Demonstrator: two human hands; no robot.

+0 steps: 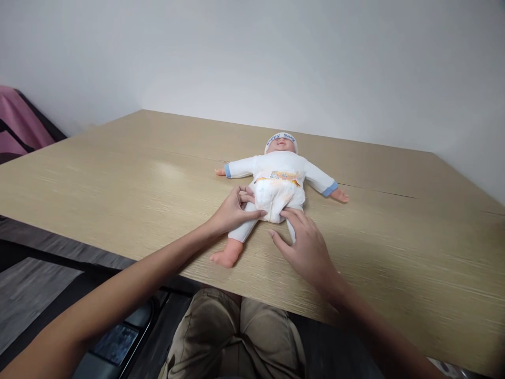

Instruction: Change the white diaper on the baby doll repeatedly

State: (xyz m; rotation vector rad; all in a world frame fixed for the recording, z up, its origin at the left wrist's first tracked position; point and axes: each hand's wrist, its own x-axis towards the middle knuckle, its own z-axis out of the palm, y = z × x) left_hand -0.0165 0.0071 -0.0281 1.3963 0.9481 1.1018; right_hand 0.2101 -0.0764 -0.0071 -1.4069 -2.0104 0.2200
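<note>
A baby doll (279, 160) in white clothes with blue cuffs lies on its back, head away from me, arms spread. A white diaper (272, 195) with an orange-patterned waistband is wrapped around its hips over the clothes. My left hand (236, 208) grips the diaper's left side, the thumb at the lower leg edge and the fingers curled at the hip. The fingertips of my right hand (305, 239) touch the right leg edge, with the thumb held apart below. That hand covers most of the doll's right-side leg; the bare left-side foot (229, 253) shows.
The doll lies on a wide wooden table (118, 173), its near edge just above my knees. A pale wall (252, 58) stands behind it. Pink fabric (21, 118) is at the far left, and a dark object with a glossy panel (116, 342) is below the table.
</note>
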